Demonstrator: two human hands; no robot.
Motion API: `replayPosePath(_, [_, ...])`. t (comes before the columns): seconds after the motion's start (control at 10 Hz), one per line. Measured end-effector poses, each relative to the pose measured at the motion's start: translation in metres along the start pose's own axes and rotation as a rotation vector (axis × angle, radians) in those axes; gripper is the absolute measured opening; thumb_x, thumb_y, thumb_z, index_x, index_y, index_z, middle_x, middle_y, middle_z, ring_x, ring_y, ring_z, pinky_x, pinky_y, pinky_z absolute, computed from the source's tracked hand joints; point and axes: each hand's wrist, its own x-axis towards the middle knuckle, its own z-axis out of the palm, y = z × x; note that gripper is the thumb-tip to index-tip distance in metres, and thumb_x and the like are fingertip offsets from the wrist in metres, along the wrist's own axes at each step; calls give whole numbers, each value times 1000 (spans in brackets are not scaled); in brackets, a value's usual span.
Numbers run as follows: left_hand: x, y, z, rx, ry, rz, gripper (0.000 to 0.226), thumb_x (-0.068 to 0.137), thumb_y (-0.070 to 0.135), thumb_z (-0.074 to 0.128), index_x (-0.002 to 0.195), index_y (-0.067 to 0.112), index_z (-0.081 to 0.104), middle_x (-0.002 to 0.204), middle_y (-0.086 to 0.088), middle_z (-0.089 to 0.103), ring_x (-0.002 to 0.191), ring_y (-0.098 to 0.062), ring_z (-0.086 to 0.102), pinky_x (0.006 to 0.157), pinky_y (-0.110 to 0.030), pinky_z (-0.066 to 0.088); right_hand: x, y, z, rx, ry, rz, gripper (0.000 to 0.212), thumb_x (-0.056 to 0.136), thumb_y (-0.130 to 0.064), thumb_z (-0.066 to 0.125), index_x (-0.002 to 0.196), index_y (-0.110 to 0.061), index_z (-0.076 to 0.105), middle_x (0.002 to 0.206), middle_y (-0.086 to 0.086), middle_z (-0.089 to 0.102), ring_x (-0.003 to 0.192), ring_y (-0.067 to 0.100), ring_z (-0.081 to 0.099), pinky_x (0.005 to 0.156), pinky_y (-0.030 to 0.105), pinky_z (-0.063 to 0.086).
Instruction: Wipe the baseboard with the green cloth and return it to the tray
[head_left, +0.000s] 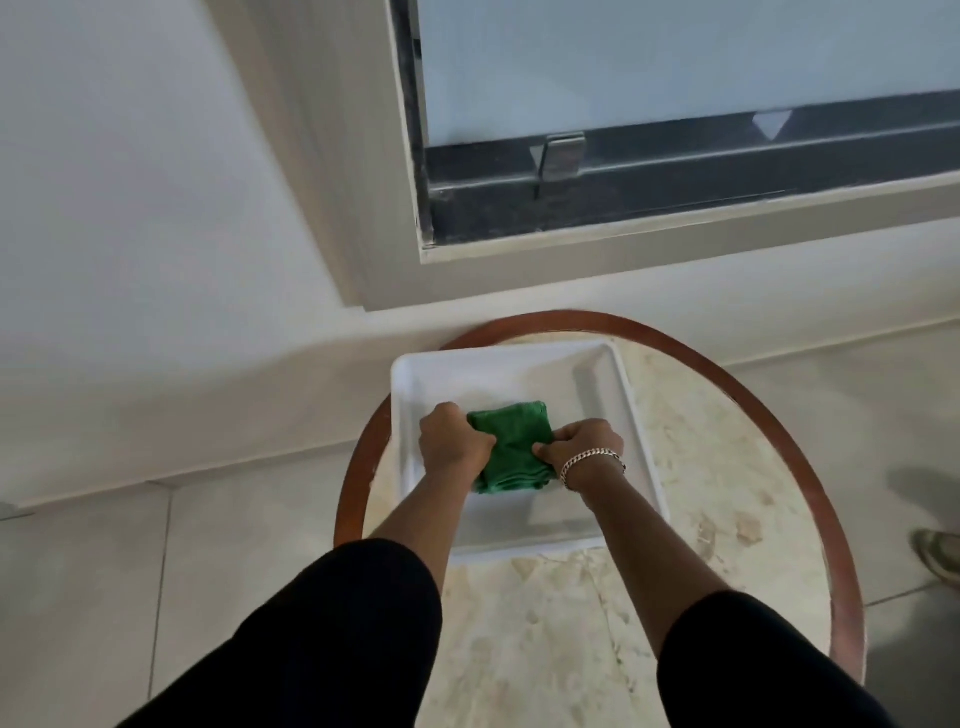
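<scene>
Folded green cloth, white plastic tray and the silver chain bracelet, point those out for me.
Folded green cloth (511, 447), head view, on the middle of its top face between the hands.
White plastic tray (602, 384), head view, on its far right inner wall.
Silver chain bracelet (589, 464), head view, on the links across the right wrist.

A round table (675, 597) with a mottled cream stone top and a reddish-brown wooden rim fills the lower centre and right of the frame, standing on pale floor tiles (104, 561). Above it, in the upper right, a window (675, 67) with frosted glass sits in a dark frame with a small metal latch (560, 156) on its lower rail, set into a pale wall (130, 182). At the far right edge, partly cut off, lies what looks like a shoe (943, 556).
</scene>
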Motion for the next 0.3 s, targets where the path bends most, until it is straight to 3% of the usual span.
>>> replayPosePath(0.1, [-8, 2, -3, 47, 23, 17, 39, 70, 19, 81, 100, 4, 60, 103, -15, 68, 97, -34, 65, 76, -39, 54, -5, -6, -1, -164, 1, -16, 22, 66, -32, 83, 75, -13, 76, 64, 3, 69, 67, 21, 65, 70, 29, 59])
replayPosePath(0.2, [-18, 15, -22, 33, 23, 44, 24, 78, 9, 62, 101, 4, 59, 103, -15, 67, 99, -34, 64, 80, -37, 55, -19, -22, -10, -343, 4, -40, 38, 70, -39, 77, 93, -10, 70, 88, 9, 70, 82, 26, 67, 71, 29, 54])
replayPosePath(0.3, [-33, 49, -61, -49, 139, 241, 20, 84, 15, 59, 102, 6, 60, 106, -12, 67, 104, -31, 62, 85, -34, 49, -49, -53, -33, -350, 54, -180, 39, 77, -45, 68, 98, -12, 67, 103, 9, 71, 96, 26, 66, 79, 29, 52])
